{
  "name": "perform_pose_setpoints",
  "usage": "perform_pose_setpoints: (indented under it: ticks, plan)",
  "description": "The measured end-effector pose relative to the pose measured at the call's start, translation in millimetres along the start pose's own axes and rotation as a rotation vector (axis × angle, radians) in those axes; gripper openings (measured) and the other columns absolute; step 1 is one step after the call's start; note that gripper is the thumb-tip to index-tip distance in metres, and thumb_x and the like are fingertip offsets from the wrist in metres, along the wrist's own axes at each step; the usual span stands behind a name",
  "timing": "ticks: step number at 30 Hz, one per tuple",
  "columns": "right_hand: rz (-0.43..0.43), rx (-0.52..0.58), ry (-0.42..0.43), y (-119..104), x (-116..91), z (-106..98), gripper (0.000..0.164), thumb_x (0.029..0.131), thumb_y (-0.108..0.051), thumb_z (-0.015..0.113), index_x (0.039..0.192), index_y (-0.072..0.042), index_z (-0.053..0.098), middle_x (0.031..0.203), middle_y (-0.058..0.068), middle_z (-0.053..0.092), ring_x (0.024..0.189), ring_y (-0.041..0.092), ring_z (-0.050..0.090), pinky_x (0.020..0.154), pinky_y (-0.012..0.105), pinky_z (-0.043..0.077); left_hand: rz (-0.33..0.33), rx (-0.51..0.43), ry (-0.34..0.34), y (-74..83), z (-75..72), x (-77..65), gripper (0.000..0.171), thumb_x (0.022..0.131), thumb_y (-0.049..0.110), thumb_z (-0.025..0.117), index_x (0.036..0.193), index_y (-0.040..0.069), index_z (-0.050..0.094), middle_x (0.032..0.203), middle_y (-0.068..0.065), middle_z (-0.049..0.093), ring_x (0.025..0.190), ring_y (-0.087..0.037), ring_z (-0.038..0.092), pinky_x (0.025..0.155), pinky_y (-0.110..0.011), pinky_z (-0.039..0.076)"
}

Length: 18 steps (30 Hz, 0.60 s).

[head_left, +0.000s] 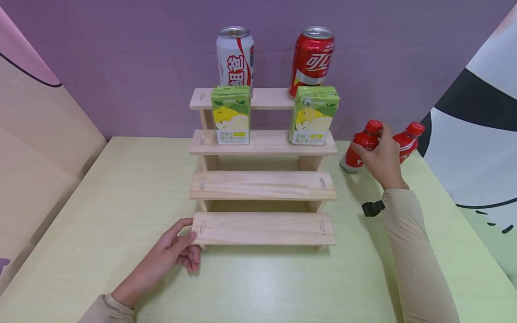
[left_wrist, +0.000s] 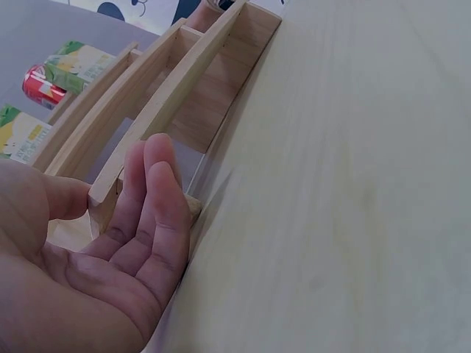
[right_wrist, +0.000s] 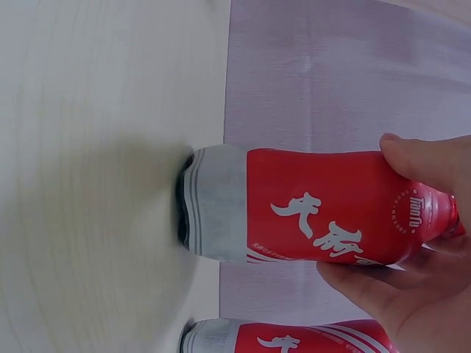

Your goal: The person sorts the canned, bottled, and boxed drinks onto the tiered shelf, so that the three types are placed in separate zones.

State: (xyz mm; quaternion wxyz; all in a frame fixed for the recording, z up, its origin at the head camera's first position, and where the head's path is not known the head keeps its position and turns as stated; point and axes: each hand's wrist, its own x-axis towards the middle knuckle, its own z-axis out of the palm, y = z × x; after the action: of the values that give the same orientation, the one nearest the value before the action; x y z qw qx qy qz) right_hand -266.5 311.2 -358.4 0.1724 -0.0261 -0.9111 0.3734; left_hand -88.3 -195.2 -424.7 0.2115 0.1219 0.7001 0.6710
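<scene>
My right hand (head_left: 381, 159) grips a red and white drink bottle (right_wrist: 316, 206) around its upper part, thumb on one side and fingers on the other. Its base is at or close to the tabletop; I cannot tell whether they touch. Right beside it stands a second red bottle (head_left: 408, 141), partly hidden by the hand in the head view. My left hand (head_left: 171, 251) holds the left end of the lowest step of a wooden stepped rack (head_left: 262, 229). In the left wrist view the thumb presses the board's end (left_wrist: 103, 195), with the fingers around its underside.
On the rack's top step stand a white can (head_left: 235, 58) and a red can (head_left: 313, 63). Two green juice cartons, a left one (head_left: 232, 116) and a right one (head_left: 314, 116), stand one step lower. A purple backdrop (head_left: 153, 67) rises behind the table (head_left: 133, 188).
</scene>
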Motion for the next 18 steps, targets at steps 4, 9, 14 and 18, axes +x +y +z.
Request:
perform_pose_setpoints:
  ticks: [4, 9, 14, 18]
  plan:
    - [-0.010, 0.011, 0.025, 0.1, -0.5, 0.1, 0.079, 0.092, -0.024, 0.073, 0.152, -0.008, 0.024, 0.147, 0.021, 0.046, 0.130, 0.041, 0.047, 0.102, 0.061, 0.044, 0.016, -0.002, -0.011, -0.6, -0.7, 0.6, 0.043, 0.109, 0.025, 0.042, 0.141, 0.000, 0.028, 0.077, -0.016, 0.066, 0.066, -0.025, 0.067, 0.060, -0.035, 0.058]
    - [-0.020, 0.019, 0.041, -0.7, -0.4, 0.7, 0.079, 0.092, -0.023, 0.073, 0.152, -0.012, 0.024, 0.147, 0.020, 0.047, 0.130, 0.040, 0.048, 0.102, 0.061, 0.044, 0.022, -0.007, -0.018, -1.1, -1.0, 0.9, 0.043, 0.109, 0.025, 0.042, 0.141, 0.000, 0.029, 0.077, -0.016, 0.065, 0.066, -0.025, 0.067, 0.060, -0.035, 0.058]
    - [-0.031, 0.029, 0.040, -4.4, 0.7, 2.2, 0.078, 0.092, -0.025, 0.073, 0.152, -0.015, 0.025, 0.147, 0.018, 0.048, 0.128, 0.039, 0.050, 0.101, 0.059, 0.045, 0.017, -0.010, -0.014, -1.1, -1.3, -0.3, 0.043, 0.109, 0.025, 0.042, 0.141, 0.000, 0.028, 0.078, -0.017, 0.065, 0.067, -0.026, 0.067, 0.061, -0.035, 0.058]
    - [-0.040, 0.036, 0.042, -10.3, 0.4, 1.0, 0.079, 0.091, -0.025, 0.074, 0.153, -0.016, 0.026, 0.147, 0.017, 0.048, 0.128, 0.038, 0.050, 0.101, 0.059, 0.046, 0.019, -0.009, -0.015, -1.0, -1.6, -0.6, 0.043, 0.109, 0.024, 0.042, 0.141, -0.001, 0.028, 0.078, -0.017, 0.065, 0.067, -0.026, 0.067, 0.061, -0.035, 0.058]
